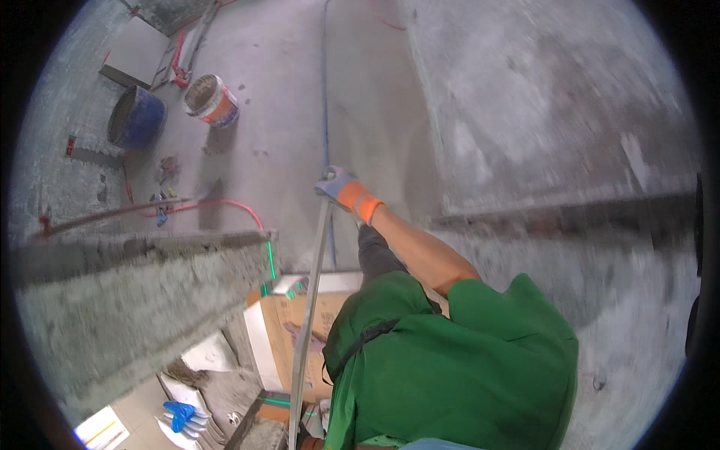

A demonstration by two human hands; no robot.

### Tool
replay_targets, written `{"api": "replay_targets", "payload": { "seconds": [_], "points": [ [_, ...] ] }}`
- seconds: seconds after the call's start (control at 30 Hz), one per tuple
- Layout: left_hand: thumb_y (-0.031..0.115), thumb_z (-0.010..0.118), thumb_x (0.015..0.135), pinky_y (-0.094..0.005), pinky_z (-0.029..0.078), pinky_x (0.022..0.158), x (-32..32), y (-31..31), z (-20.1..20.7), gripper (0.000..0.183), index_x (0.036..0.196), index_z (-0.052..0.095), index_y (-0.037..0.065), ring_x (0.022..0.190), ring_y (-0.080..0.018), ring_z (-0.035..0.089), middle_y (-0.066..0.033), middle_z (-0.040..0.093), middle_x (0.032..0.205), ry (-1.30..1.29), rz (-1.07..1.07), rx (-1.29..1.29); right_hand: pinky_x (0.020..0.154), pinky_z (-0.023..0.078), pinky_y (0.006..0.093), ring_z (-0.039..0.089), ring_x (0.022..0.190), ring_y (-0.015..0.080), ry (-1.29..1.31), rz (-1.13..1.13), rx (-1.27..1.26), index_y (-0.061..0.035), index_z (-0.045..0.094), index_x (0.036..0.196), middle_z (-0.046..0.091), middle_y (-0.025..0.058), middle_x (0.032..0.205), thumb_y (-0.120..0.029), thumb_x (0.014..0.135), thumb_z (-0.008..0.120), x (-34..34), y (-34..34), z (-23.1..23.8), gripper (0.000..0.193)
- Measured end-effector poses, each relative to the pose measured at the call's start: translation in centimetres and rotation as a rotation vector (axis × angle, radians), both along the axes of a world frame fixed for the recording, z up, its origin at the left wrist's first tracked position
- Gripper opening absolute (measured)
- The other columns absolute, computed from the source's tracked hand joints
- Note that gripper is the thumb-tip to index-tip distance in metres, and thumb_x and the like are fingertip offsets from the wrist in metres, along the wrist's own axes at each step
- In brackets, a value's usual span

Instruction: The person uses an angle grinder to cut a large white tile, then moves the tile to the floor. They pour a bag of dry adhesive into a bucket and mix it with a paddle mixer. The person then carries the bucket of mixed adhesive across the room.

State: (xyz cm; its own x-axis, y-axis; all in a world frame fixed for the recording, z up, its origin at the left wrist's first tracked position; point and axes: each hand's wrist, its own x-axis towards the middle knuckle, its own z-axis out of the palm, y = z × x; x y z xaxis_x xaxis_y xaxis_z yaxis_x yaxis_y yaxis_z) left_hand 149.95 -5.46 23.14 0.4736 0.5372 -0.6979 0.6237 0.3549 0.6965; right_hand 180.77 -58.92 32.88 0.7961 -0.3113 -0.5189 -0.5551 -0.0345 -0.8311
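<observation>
Right hand: I see it in a grey and orange glove (343,189), near the centre of the frame; its fingers are closed around the upper end of the bar.
Long bar: this grey, narrow piece (301,345) runs from the glove down to the lower edge, left of the green shirt (457,360).
Left hand: I cannot make it out in my view, so I cannot tell how its fingers are.
Under the bar: brown cardboard (282,319) is in the lower middle, and the bar passes across it in my view.
Buckets: a white and orange one (225,111) and a dark blue one (152,120) stand near each other at upper left.
Lines: a blue line (325,90) goes along the floor from the top edge; a red hose (238,203) curves at centre left.
Lower left: blue plastic (180,415) lies on pale pieces (196,431).
</observation>
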Motion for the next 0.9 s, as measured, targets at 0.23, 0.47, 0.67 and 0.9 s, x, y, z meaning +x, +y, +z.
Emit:
{"api": "replay_targets", "payload": {
  "seconds": [0.23,0.47,0.67,0.9],
  "points": [
    [0.036,0.039,0.089,-0.0441,0.035,0.096,18.2,-12.8,-0.4,0.033,0.102,0.047,0.007,0.108,-0.0273,0.047,-0.0137,0.054,0.111,-0.024,0.15,-0.023,0.052,0.043,0.0317,0.054,0.061,0.0137,0.0,0.055,-0.102,-0.0045,0.058,0.087,0.059,0.0058,0.071,-0.021,0.068,0.064,23.9,-9.6,0.7,0.027],
    [0.034,0.039,0.089,-0.0441,0.036,0.095,32.8,-22.6,-1.4,0.031,0.099,0.048,0.007,0.108,-0.0272,0.048,-0.0137,0.055,0.108,-0.167,0.421,-0.048,0.059,0.048,0.0302,0.059,0.062,0.0175,0.007,0.248,-0.11,-0.0045,0.061,0.08,0.062,0.0119,0.072,-0.024,0.066,0.064,47.4,-12.5,7.0,0.024],
    [0.033,0.04,0.089,-0.0441,0.036,0.094,46.4,-27.2,-5.0,0.028,0.096,0.049,0.008,0.107,-0.0271,0.048,-0.0137,0.056,0.106,-0.301,0.653,-0.049,0.034,0.03,0.0257,0.042,0.042,0.0097,-0.071,0.299,-0.115,-0.0107,0.06,0.078,0.05,0.0004,0.055,-0.023,0.072,0.059,67.3,-12.7,5.0,0.013],
    [0.032,0.04,0.089,-0.0441,0.037,0.094,59.2,-34.5,-4.5,0.026,0.093,0.05,0.008,0.106,-0.027,0.048,-0.0137,0.058,0.104,-0.583,0.971,0.079,0.035,0.029,0.0257,0.039,0.043,0.009,-0.151,0.442,-0.094,-0.0136,0.059,0.075,0.046,-0.0009,0.055,-0.022,0.073,0.059,90.9,-10.2,6.4,0.008]
  ]
}}
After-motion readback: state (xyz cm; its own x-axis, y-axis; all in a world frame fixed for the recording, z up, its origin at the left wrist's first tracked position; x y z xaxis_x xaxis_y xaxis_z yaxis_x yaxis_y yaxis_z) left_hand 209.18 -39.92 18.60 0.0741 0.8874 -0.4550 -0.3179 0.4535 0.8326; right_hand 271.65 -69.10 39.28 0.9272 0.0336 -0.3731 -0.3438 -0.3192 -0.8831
